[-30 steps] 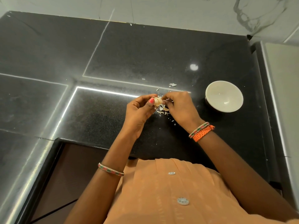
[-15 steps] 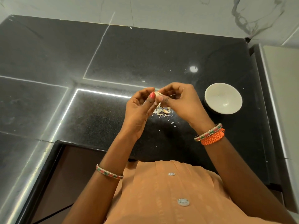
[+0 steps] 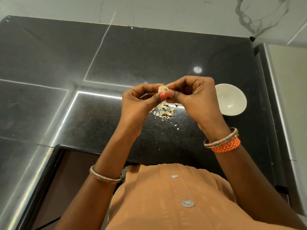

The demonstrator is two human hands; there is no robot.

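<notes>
A black speckled tabletop fills most of the view, with bright strips of light reflected across its left half and a round glint further right. A pale marbled wall runs along its far edge, and a grey ledge borders it on the right. At the near edge a person in an orange shirt stands against the tabletop, both forearms raised over it.

A white bowl sits on the tabletop to the right, just beyond the right hand and apart from it.

The left hand and right hand meet above the middle of the tabletop, clear of its surface. Both sets of fingers are curled in and pinch the same small piece of garlic from opposite sides. The left thumb, with a pink nail, presses on the garlic's near side, touching the right thumb beside it. Only the pale top of the garlic shows between the fingertips.

The left wrist wears a beaded bangle. The right wrist carries a similar one with an orange band touching it on the near side.

Directly below the hands, peels lie in a loose heap on the tabletop, left of the bowl, with a few smaller flakes scattered nearer the person.
</notes>
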